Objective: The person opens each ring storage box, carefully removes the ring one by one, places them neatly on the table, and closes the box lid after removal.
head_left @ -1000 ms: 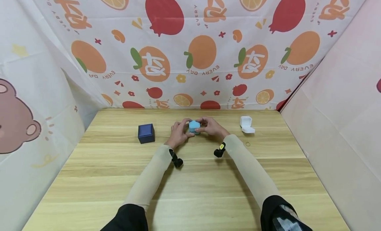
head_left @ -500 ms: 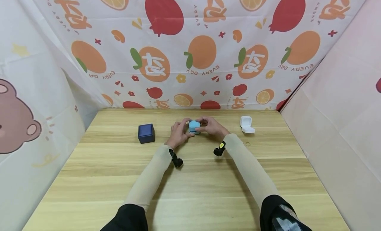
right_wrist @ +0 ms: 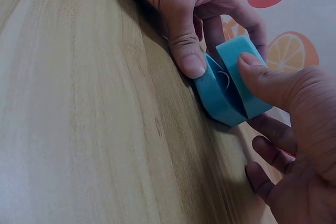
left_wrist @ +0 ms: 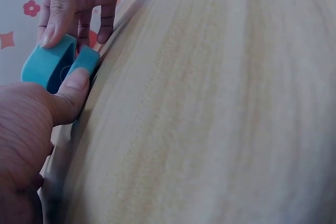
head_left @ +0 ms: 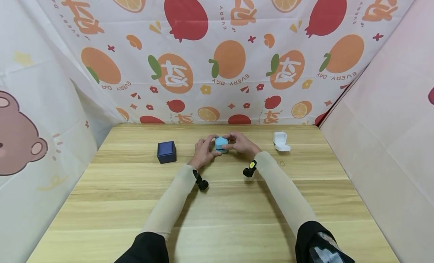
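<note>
A light-blue ring box (head_left: pixel 221 141) sits on the table between both hands, its lid partly raised. The left hand (head_left: pixel 202 153) grips the base (right_wrist: pixel 216 92), thumb on the near side and fingers round the back. With thumb and fingers the right hand (head_left: pixel 241 144) pinches the lid (right_wrist: pixel 242 72). Through the gap, the right wrist view shows a thin ring (right_wrist: pixel 228 81) standing in the dark inside of the box. The left wrist view shows the left thumb (left_wrist: pixel 77 80) on the base and the right thumb on the lid.
A dark-blue box (head_left: pixel 166 152), closed, stands to the left on the wooden table (head_left: pixel 217 217). To the right is a white ring box (head_left: pixel 281 142) with its lid up, and a loose thin ring (head_left: pixel 282 164) lies in front of it. A printed cloth (head_left: pixel 203 67) hangs behind the table.
</note>
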`<state>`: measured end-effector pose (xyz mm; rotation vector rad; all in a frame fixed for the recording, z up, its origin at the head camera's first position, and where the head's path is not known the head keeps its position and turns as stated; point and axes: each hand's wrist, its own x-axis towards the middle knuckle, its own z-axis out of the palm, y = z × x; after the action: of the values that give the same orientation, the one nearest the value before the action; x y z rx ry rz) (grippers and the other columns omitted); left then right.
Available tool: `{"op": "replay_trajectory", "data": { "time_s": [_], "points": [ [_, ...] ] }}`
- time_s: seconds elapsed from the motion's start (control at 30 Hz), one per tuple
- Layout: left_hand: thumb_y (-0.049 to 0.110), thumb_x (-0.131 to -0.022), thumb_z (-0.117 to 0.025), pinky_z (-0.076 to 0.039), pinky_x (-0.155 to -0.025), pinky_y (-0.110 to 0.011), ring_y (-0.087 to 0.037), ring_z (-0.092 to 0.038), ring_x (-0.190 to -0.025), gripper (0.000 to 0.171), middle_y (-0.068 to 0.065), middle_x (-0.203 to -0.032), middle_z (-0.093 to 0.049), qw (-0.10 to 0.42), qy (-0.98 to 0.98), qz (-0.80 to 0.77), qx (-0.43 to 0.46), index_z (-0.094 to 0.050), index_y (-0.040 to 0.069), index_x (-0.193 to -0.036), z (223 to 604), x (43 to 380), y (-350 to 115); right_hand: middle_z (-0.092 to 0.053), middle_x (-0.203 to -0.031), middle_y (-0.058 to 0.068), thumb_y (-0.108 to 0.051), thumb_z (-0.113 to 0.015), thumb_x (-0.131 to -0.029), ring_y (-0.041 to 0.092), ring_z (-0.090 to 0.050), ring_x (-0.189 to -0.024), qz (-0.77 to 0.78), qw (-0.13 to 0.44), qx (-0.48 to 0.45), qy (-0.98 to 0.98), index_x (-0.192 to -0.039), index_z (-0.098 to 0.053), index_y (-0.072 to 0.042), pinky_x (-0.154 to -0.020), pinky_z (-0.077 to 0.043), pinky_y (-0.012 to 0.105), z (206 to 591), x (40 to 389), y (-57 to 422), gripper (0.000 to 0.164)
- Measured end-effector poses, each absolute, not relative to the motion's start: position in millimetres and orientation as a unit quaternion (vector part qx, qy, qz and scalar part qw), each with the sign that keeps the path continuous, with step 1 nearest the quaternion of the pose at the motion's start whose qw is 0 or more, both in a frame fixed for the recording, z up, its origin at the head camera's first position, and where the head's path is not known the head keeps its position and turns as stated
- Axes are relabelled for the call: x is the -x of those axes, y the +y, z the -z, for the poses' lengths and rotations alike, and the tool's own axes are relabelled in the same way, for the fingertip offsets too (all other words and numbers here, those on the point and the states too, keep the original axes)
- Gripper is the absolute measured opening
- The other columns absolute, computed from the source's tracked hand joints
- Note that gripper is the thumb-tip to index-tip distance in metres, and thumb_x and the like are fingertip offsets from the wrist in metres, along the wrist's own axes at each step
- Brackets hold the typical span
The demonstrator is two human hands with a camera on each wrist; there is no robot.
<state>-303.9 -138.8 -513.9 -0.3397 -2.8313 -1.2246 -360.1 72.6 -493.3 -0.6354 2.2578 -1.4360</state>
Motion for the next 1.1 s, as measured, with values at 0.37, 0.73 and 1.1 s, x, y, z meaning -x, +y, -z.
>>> {"op": "replay_trajectory", "data": {
  "time_s": [0.37,0.73,1.1],
  "points": [
    [0.028,-0.09,-0.078,-0.022,-0.105,-0.052,-0.034,-0.042,-0.122,0.063,-0.015,-0.147,-0.059,0.022,-0.913,0.392,0.108,-0.046,0.024,-0.144,515.9,305.1,-140.3,-0.064,-0.131,0.013,-0.018,-0.071,-0.096,0.026,-0.06,-0.119,0.498,0.193,0.235,0.812,-0.132,-0.06,-0.007,-0.108,-0.048,0.042,488.0,357.5,71.3,0.039],
    [0.028,-0.09,-0.078,-0.022,-0.107,-0.053,-0.034,-0.042,-0.125,0.063,-0.015,-0.147,-0.059,0.015,-0.913,0.392,0.107,-0.045,0.026,-0.144,516.5,303.0,-139.3,-0.063,-0.132,0.012,-0.021,-0.071,-0.096,0.025,-0.06,-0.117,0.492,0.209,0.234,0.812,-0.134,-0.059,-0.008,-0.107,-0.048,0.042,488.1,358.8,73.6,0.042],
    [0.028,-0.09,-0.077,-0.022,-0.108,-0.052,-0.034,-0.042,-0.124,0.063,-0.016,-0.146,-0.059,0.016,-0.913,0.393,0.106,-0.045,0.025,-0.145,515.2,305.3,-138.8,-0.063,-0.131,0.012,-0.021,-0.071,-0.096,0.026,-0.059,-0.12,0.488,0.201,0.235,0.816,-0.133,-0.06,-0.008,-0.111,-0.046,0.044,488.9,363.1,73.9,0.04]
  ]
}}
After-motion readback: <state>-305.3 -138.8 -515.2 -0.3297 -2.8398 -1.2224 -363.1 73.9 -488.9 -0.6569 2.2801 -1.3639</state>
